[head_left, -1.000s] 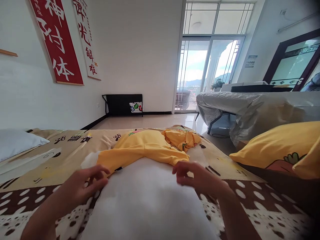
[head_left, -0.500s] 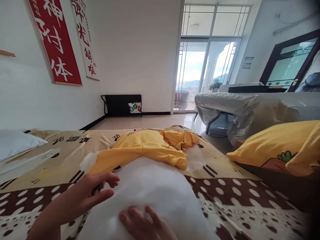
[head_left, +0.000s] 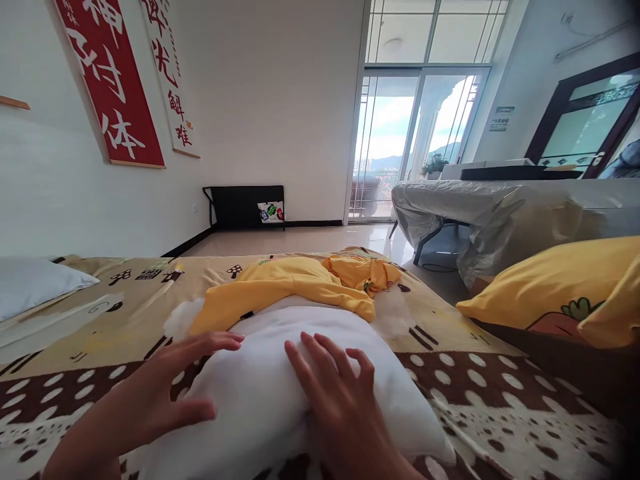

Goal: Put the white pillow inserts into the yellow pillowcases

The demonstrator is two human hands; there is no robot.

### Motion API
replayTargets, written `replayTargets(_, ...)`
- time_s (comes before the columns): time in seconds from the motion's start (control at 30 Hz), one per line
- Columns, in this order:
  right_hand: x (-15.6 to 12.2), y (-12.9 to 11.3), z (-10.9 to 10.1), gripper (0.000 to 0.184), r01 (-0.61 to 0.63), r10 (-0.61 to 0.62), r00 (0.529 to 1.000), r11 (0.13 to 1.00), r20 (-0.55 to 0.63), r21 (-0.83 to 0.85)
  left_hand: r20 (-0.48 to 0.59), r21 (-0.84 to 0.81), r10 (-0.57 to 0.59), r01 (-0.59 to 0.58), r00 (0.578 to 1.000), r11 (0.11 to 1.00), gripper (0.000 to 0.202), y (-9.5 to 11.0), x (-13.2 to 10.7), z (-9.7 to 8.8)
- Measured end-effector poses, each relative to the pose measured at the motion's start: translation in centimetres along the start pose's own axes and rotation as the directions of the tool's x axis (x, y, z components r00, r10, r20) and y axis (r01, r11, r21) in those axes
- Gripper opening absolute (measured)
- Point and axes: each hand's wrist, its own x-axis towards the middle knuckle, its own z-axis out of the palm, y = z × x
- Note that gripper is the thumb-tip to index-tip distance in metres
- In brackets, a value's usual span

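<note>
A plump white pillow insert (head_left: 250, 380) lies in front of me, its far end under or inside a yellow pillowcase (head_left: 280, 293); which of the two I cannot tell. My right hand (head_left: 340, 393) rests on top of the insert with its fingers spread. At the insert's left side is my left hand (head_left: 165, 387), thumb and fingers apart, close to the white fabric. Beyond the insert the yellow case lies spread and rumpled, with a crumpled yellow part (head_left: 363, 273) at its far right. Neither hand grips anything.
Everything lies on a patterned brown and cream blanket (head_left: 480, 387). A yellow carrot-print pillow (head_left: 560, 287) sits at the right, a white pillow (head_left: 40, 287) at the left edge. Farther back stand a plastic-covered table (head_left: 500, 200) and a folded black item (head_left: 235, 207) against the wall.
My right hand has moved forward over the insert, which now looks flatter and dented. My left hand has opened wider. The yellow case's near edge has shifted slightly away.
</note>
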Motion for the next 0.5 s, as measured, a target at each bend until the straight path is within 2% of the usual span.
replayTargets(0.1, 0.6, 1.7, -0.7, 0.064, -0.108, 0.108, 0.994, 0.994, 0.005, 0.036, 0.061, 0.028, 0.157, -0.159, 0.986, 0.987, 0.086, 0.3, -0.7, 0.3)
replayTargets(0.17, 0.9, 2.6, -0.7, 0.064, -0.154, 0.154, 0.988, 0.987, 0.002, 0.051, 0.064, 0.073, 0.204, -0.209, 0.977, 0.975, 0.089, 1.2, -1.0, 0.9)
replayTargets(0.37, 1.2, 4.3, -0.5, 0.065, -0.251, 0.251, 0.968, 0.968, 0.004, 0.017, 0.018, 0.271, 0.252, -0.248, 0.967, 0.93, 0.077, 4.2, -1.2, 3.1)
replayTargets(0.5, 1.1, 4.3, -0.5, 0.065, -0.245, 0.241, 0.968, 0.967, 0.063, 0.067, -0.062, 0.326, 0.251, -0.219, 0.966, 0.92, 0.065, 4.0, -0.5, 3.0)
